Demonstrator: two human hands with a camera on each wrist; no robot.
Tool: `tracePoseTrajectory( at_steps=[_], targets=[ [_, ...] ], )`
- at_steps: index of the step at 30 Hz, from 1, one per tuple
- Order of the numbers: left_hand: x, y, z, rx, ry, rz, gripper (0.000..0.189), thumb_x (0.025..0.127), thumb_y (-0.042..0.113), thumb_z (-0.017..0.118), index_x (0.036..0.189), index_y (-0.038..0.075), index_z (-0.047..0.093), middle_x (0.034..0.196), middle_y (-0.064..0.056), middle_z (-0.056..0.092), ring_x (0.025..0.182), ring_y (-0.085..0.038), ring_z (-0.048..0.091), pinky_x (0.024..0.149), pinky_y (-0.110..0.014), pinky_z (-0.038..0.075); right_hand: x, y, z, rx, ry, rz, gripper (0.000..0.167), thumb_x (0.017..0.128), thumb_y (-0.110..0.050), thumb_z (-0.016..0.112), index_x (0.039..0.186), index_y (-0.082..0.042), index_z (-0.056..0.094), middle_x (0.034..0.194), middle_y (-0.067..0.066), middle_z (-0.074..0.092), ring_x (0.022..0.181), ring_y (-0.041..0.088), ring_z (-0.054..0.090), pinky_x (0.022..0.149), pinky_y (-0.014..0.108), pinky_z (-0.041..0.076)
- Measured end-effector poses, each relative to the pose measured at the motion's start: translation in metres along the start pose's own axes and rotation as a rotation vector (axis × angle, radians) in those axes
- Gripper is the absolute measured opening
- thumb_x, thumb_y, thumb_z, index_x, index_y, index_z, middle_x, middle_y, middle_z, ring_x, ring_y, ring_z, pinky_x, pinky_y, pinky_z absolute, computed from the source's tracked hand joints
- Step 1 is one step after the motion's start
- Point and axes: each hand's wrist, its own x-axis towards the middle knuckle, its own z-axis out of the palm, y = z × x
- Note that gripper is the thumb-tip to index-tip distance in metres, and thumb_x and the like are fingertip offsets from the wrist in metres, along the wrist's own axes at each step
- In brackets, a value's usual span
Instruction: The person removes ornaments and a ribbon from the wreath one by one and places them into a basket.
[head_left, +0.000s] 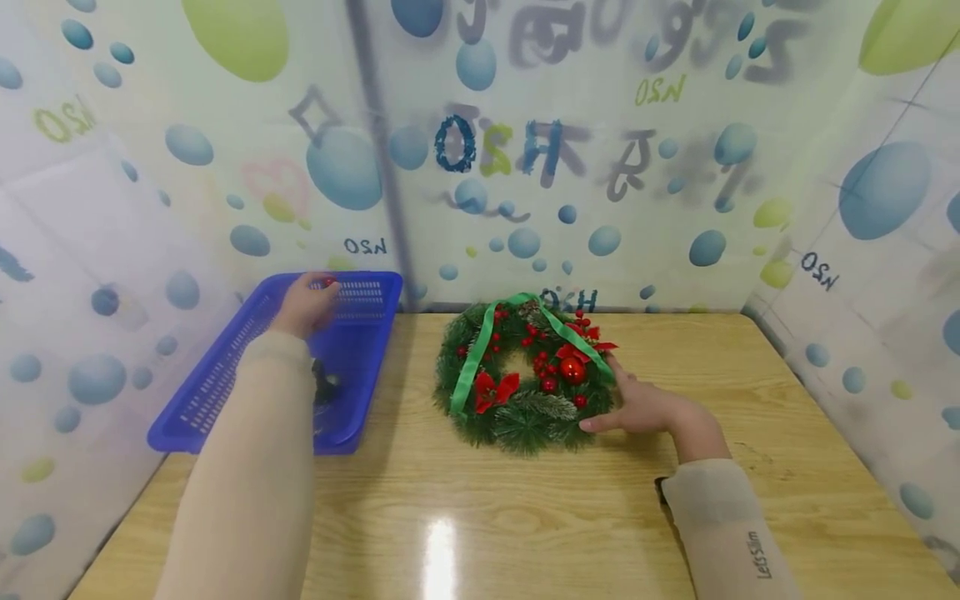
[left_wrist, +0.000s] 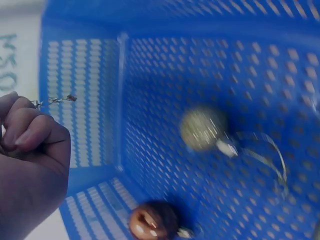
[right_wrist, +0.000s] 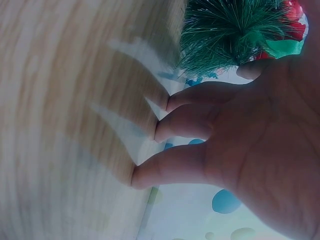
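Before the bubble-patterned wall [head_left: 476, 225], a wood-grained table [head_left: 540, 525] carries everything being handled. Toward its left end sits a blue basket [head_left: 360, 346], whose raised sides probably serve to stop round ornaments rolling off. Nearer the middle, a green wreath [head_left: 528, 407] lies flat with its trimmed face upward, likely so its decorations can be reached easily; a green ribbon [head_left: 474, 358] runs down both sides, past red flowers [head_left: 495, 390] and berries. From where I stand, the wreath is just beside the right hand [head_left: 647, 407], at that hand's left, and well apart from the left hand [head_left: 306, 305], which is over the basket's far part. The right hand is spread and loose, fingertips on the tabletop, perhaps to steady the rim; how firmly it touches the needles I can't tell. Below the left hand lie a pale bauble [left_wrist: 204, 127] and a coppery bauble [left_wrist: 152, 220]. Its own fingers are curled around a small red thing [head_left: 331, 282], mostly hidden, and a thin twisted strand [left_wrist: 55, 101] pokes out beyond them.
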Motion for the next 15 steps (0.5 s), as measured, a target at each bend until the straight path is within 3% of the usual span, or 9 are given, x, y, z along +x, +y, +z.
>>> tracePoseTrajectory(
  at_steps=[6,12,15],
  targets=[
    [-0.002,-0.025,-0.008,-0.001,0.016,-0.024,0.062,0.113,0.028,0.049,0.164,0.000,0.031,0.102,-0.006,0.055,0.064,-0.008,0.051,0.060,-0.027,0.049,0.000,-0.001,0.000,-0.010,-0.003,0.013,0.144,0.085,-0.075,0.075,0.167,-0.013,-0.024,0.172,0.038,0.001,0.157,0.065,0.005,0.121,0.081,0.017],
    [0.003,-0.042,-0.011,-0.056,-0.015,-0.038,0.064,0.113,0.028,0.050,0.166,0.001,0.028,0.077,0.006,0.051,0.058,-0.006,0.046,0.056,-0.026,0.045,0.000,-0.001,0.000,-0.014,0.002,0.013,0.144,0.084,-0.076,0.075,0.167,-0.013,-0.024,0.173,0.038,0.001,0.157,0.065,0.005,0.121,0.081,0.017],
    [0.004,-0.046,-0.012,-0.081,-0.024,-0.044,0.064,0.113,0.028,0.050,0.166,-0.001,0.027,0.073,0.008,0.050,0.058,-0.006,0.045,0.055,-0.026,0.044,0.000,-0.001,0.000,-0.023,0.006,0.012,0.144,0.084,-0.076,0.075,0.168,-0.012,-0.023,0.172,0.039,0.003,0.156,0.066,0.007,0.121,0.081,0.018]
  ],
)
